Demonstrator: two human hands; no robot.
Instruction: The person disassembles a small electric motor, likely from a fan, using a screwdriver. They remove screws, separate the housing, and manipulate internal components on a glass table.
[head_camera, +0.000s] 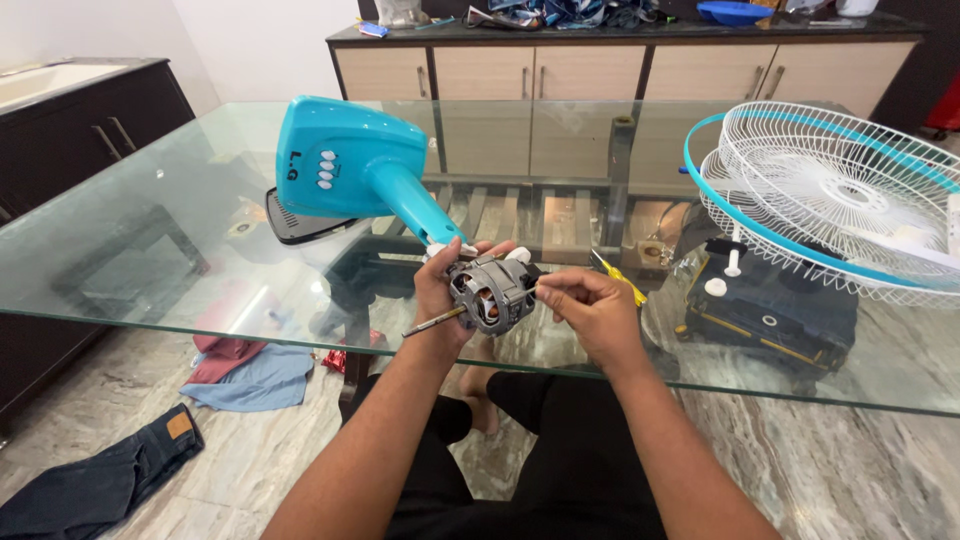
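Left hand (438, 290): grips the grey motor (490, 292) above the glass worktop (150, 230).
Right hand (590, 305): fingers pinched closed at the motor's side.
Nearby: blue fan housing (345, 160), white grille (840, 195).

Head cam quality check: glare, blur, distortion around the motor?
Head view: motor sharp between left hand and right hand; soft daylight, no hard shadows; glass table shows reflections and see-through floor clutter; wide-angle bending at the edges, fan grille slightly bright.
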